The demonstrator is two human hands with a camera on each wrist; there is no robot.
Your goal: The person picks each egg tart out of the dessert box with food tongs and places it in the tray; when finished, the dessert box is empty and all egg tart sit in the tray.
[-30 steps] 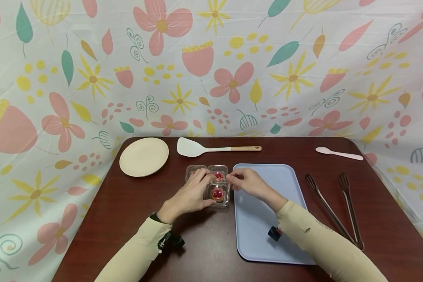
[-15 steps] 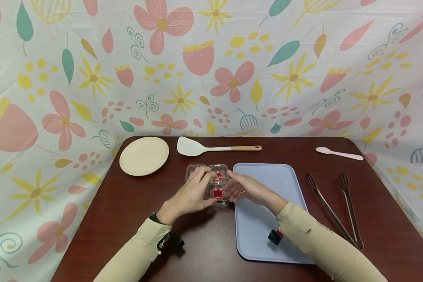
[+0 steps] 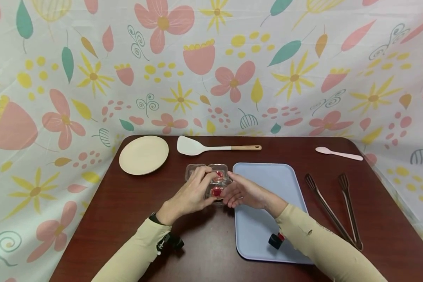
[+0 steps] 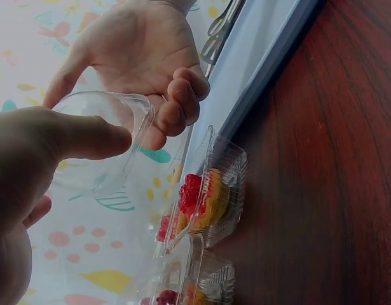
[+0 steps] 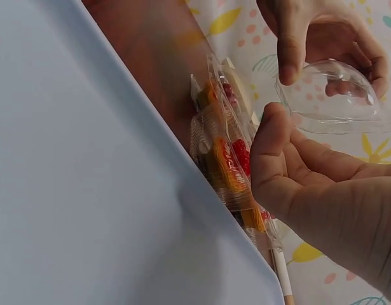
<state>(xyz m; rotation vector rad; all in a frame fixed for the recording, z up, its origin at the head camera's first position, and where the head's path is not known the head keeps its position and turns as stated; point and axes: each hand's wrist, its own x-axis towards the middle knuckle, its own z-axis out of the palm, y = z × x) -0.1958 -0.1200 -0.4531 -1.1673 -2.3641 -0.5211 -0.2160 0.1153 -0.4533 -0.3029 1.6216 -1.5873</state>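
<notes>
A clear plastic domed lid (image 4: 96, 149) is held in my left hand (image 3: 190, 190), thumb on one side and fingers on the other. In the left wrist view it is raised above a clear container (image 4: 236, 190) of fruit tarts. A tart (image 4: 198, 200) with red topping shows inside. My right hand (image 3: 248, 192) is beside the lid, thumb spread from loosely bent fingers. Its fingertips are close to the lid's edge (image 5: 348, 127); whether they touch it I cannot tell. My left hand hides part of the container in the head view.
A blue tray (image 3: 264, 231) lies right of the container, under my right forearm. Behind are a cream plate (image 3: 143, 155) and a white spatula (image 3: 192, 146). Tongs (image 3: 333, 213) and a pink spoon (image 3: 338, 153) lie at the right. A floral cloth (image 3: 211, 78) hangs behind the table.
My right hand has moved from the container's far right edge towards its near side, and its thumb and fingers have spread apart. My left hand has stayed nearly in place.
</notes>
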